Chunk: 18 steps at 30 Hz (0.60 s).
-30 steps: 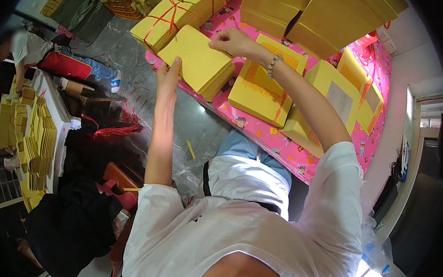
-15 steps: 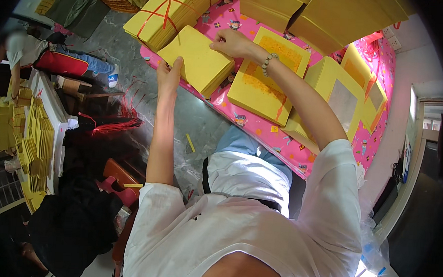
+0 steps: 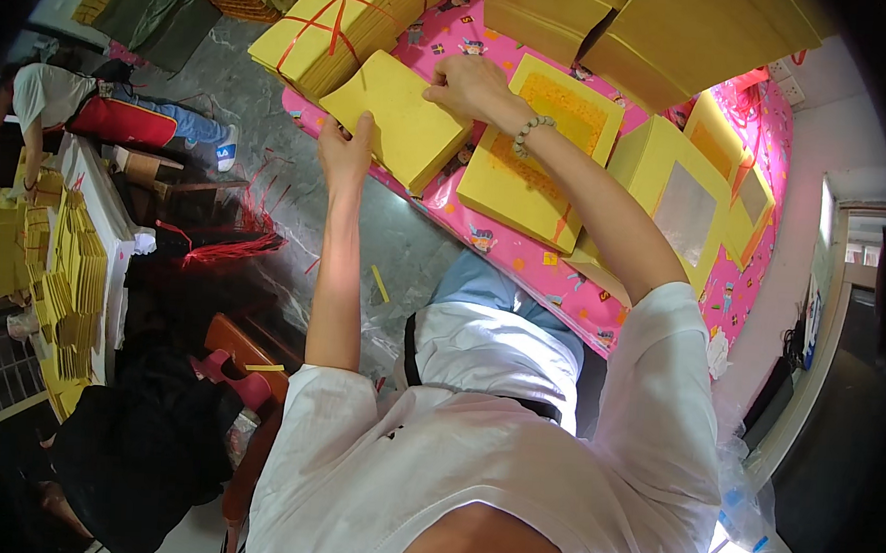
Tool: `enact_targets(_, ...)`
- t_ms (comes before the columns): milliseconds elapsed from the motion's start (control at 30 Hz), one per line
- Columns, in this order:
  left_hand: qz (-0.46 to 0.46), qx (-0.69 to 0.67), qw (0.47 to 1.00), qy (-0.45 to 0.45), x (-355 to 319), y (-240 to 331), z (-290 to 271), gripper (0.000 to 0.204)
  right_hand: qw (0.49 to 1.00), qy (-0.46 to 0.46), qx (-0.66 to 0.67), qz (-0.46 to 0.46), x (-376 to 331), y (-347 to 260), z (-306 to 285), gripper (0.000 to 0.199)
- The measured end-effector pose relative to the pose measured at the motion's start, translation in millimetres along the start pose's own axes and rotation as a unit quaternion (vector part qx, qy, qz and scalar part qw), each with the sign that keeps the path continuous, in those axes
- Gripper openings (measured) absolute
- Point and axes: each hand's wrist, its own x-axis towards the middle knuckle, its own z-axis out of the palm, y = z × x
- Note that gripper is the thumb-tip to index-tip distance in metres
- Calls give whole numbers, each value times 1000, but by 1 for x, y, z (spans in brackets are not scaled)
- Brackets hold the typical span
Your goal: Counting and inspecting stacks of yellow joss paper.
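A stack of plain yellow paper sheets [image 3: 396, 114] lies at the near left edge of the pink patterned table. My left hand [image 3: 345, 153] grips its near left edge, the thumb on top and the fingers mostly hidden at the side. At the far right edge of the same stack is my right hand [image 3: 470, 86], with thumb and fingers pinched on the paper. A beaded bracelet [image 3: 533, 134] circles my right wrist. Beneath my right forearm, a second yellow stack [image 3: 512, 200] carries an orange printed panel on top.
A tall bundle of yellow paper tied with red string [image 3: 315, 40] stands behind the stack. More yellow stacks [image 3: 701, 40] fill the far side; one with a silver square [image 3: 685, 211] lies right. At left, another person [image 3: 47, 96] bends over a white table [image 3: 105, 219] holding yellow paper.
Both my hands have shifted slightly, the left a little to the right, and they stay at the stack. The person at left has bent their head lower.
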Motion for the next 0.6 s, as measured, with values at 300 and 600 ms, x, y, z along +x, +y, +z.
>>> enact_targets(300,-19,97,995,32,-14,40,5,40,1000,0,-5,-2,1,4,4,28)
enact_targets(600,342,402,842,108,-33,64,8,54,1000,8,-5,-7,-2,2,6,26)
